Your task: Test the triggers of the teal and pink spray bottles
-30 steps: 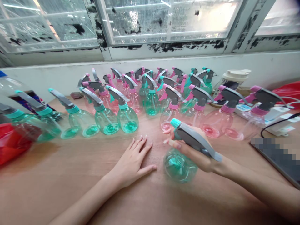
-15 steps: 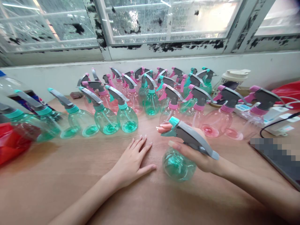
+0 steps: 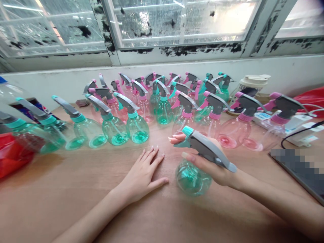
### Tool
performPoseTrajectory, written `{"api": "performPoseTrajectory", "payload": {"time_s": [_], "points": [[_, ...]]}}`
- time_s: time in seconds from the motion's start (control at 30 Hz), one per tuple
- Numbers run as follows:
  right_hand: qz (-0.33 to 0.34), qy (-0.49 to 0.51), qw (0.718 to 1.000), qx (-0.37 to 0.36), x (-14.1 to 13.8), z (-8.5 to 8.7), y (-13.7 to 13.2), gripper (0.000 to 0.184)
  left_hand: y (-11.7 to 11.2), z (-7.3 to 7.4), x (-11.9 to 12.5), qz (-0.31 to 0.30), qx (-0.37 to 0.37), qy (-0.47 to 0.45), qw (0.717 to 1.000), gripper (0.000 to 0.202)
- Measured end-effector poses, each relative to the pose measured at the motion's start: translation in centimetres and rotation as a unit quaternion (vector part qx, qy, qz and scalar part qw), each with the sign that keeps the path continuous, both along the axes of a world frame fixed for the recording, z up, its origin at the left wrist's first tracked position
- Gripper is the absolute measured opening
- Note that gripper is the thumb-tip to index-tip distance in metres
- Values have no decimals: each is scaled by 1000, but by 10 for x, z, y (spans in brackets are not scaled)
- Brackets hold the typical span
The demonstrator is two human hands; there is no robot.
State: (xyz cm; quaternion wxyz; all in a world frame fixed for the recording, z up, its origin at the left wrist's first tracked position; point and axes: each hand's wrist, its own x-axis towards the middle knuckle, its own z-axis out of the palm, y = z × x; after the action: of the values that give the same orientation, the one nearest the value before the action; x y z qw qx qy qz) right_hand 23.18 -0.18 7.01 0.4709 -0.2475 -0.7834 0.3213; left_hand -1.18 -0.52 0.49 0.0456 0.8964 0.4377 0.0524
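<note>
My right hand (image 3: 215, 165) is wrapped round the neck of a green spray bottle (image 3: 193, 179), just under its grey and teal trigger head. That bottle's nozzle points to the left, and part of its neck is hidden behind my fingers. Flat on the wooden table (image 3: 101, 212) lies my left hand (image 3: 141, 177), fingers apart, holding nothing. Ahead of it stands a row of green spray bottles (image 3: 138, 130) reaching to the left. Pink spray bottles (image 3: 235, 131) line up beyond my right hand.
More pink and green bottles crowd the back by the wall (image 3: 50, 84). A red plastic bag (image 3: 15, 155) sits at the left edge. To the right are a lidded cup (image 3: 254, 82), a white power strip (image 3: 301, 131) with a black cable, and a dark flat device (image 3: 298, 175).
</note>
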Motion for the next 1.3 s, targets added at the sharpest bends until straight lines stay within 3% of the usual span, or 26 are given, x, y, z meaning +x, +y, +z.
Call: {"api": "performPoseTrajectory", "payload": {"time_s": [0.37,0.5,0.7,0.83,1.1,1.3], "points": [[-6,-7,999,-50,-3,3,0,18,0,-1,-2,-4,2,4,1000,74],[-19,-13,1000,-20,-2,1,1,2,1,-1,-1,-2,-1,2,1000,75],[-29,-20,999,-8,0,-4,4,17,1,0,0,-2,-2,-2,1000,75],[-14,-13,1000,-7,-1,-2,4,5,1,-2,-1,-5,1,-1,1000,75],[-5,30,1000,-10,-1,-10,4,36,2,-4,-2,-6,4,-14,1000,76],[-2,39,999,-8,-1,-10,3,33,2,-3,-2,-4,5,-4,1000,75]]}}
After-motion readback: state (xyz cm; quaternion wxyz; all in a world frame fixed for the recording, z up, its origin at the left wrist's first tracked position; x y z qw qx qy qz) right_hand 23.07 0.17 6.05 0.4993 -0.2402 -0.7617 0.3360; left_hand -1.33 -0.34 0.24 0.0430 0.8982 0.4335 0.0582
